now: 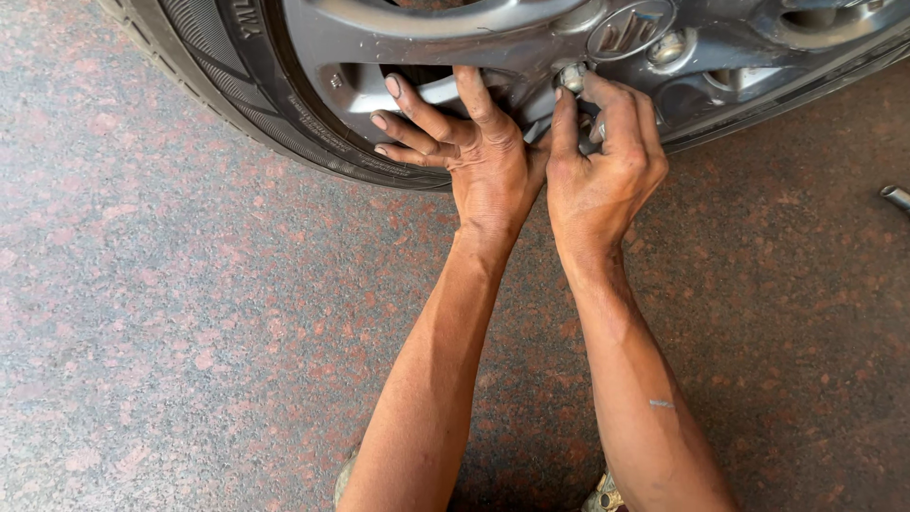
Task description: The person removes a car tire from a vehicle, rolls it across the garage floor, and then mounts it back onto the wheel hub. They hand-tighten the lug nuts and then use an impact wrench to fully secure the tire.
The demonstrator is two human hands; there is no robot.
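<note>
A car wheel fills the top of the head view: a grey alloy rim (pixel 360 28) inside a black tyre (pixel 218 66). My left hand (pixel 474 152) lies flat against a spoke, fingers spread, holding nothing. My right hand (pixel 607 156) pinches a silver lug nut (pixel 572 76) with thumb and fingertips, just left of the hub cap (pixel 630 28). Another lug nut (pixel 668 47) sits seated to the right of the hub cap. My palm hides the lower part of the pinched nut.
The wheel stands on a speckled red-grey stone floor (pixel 190 332). The end of a metal tool (pixel 896 197) pokes in at the right edge. My feet (pixel 607 495) show at the bottom edge.
</note>
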